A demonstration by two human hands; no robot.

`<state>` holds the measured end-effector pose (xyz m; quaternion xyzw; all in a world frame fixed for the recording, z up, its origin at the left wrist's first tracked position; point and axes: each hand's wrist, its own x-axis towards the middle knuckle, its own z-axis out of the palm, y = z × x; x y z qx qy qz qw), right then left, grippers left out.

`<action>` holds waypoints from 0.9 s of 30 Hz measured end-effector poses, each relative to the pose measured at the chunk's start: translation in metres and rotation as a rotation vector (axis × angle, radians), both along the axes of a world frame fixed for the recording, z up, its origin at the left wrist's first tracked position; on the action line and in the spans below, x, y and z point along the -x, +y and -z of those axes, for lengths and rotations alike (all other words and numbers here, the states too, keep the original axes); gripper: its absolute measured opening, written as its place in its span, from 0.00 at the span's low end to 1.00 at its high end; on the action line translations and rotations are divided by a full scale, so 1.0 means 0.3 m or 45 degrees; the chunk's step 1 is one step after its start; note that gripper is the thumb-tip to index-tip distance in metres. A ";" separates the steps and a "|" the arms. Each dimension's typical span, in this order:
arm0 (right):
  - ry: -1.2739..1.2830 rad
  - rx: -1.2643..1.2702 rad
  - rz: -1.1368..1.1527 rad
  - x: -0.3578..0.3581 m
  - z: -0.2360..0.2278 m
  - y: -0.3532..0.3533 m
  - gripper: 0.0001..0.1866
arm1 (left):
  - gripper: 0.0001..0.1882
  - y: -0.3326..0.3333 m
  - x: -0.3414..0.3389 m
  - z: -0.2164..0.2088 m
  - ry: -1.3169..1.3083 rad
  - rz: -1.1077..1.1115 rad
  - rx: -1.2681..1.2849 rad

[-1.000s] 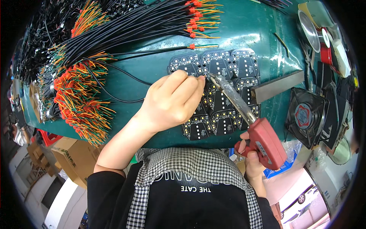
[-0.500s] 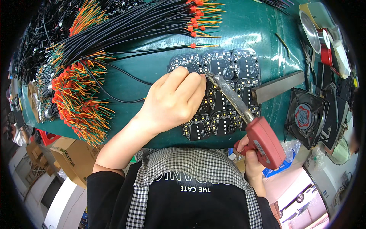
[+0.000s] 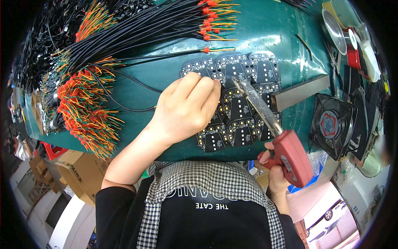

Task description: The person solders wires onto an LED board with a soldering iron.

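Observation:
My left hand is closed over the left part of a panel of black circuit boards. A black cable runs into the hand from the left; its end is hidden under the fingers. In my right hand is a red pistol-shaped soldering gun, my fingers wrapped round its handle and trigger. Its long barrel, wrapped in clear film, slants up to the left. The tip is over the upper middle of the panel, a small gap right of my left fingertips.
A bundle of black cables with orange and green wire ends lies at upper left, above a heap of red-sleeved wire ends. Right of the panel are a metal bar and a square black fan. One cable lies above the boards.
The soldering gun has shifted right, its tip moving away from my left fingertips. My left hand stays over the boards, almost unmoved.

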<state>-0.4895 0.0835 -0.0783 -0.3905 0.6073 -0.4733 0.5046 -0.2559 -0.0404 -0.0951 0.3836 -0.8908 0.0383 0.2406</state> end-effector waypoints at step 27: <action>-0.052 0.024 -0.144 0.039 0.042 0.028 0.39 | 0.15 0.001 0.018 0.011 0.180 0.054 -0.029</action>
